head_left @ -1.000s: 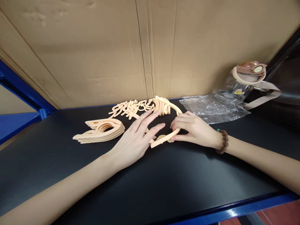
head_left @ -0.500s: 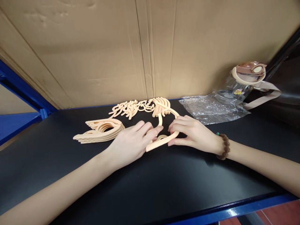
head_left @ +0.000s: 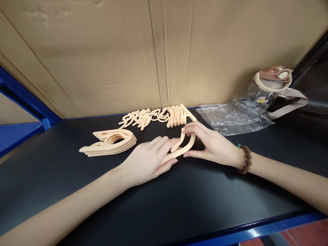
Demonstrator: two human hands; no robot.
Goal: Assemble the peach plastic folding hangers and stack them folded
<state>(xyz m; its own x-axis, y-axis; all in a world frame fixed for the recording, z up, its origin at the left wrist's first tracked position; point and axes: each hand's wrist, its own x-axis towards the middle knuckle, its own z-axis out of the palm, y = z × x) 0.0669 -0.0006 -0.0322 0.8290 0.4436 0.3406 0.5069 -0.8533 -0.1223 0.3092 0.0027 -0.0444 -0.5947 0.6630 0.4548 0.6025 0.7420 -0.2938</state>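
Observation:
Between my hands is a peach plastic folding hanger (head_left: 186, 147), its curved arms lifted just above the black tabletop. My left hand (head_left: 153, 155) grips the near-left end of it, fingers above and thumb below. My right hand (head_left: 208, 141) holds the bend on the right, with fingers over the top and thumb underneath; one straight arm sticks out beyond the fingers. Part of the hanger is hidden by my fingers. Left of my hands lies a stack of folded hangers (head_left: 112, 147). Beyond my hands are a row of curved hanger arms (head_left: 176, 116) and a pile of hanger hooks (head_left: 139, 118).
A clear plastic bag (head_left: 230, 118) lies at the back right, against a transparent bottle (head_left: 266, 90) with a brown lid and strap. Cardboard (head_left: 102, 58) stands behind the black table (head_left: 164, 208), which has a blue frame edge (head_left: 256, 232) in front.
The hanger has turned in my hands; its arm that pointed away now swings up and right. My left fingers have closed further over the near piece, and my right fingers have shifted up.

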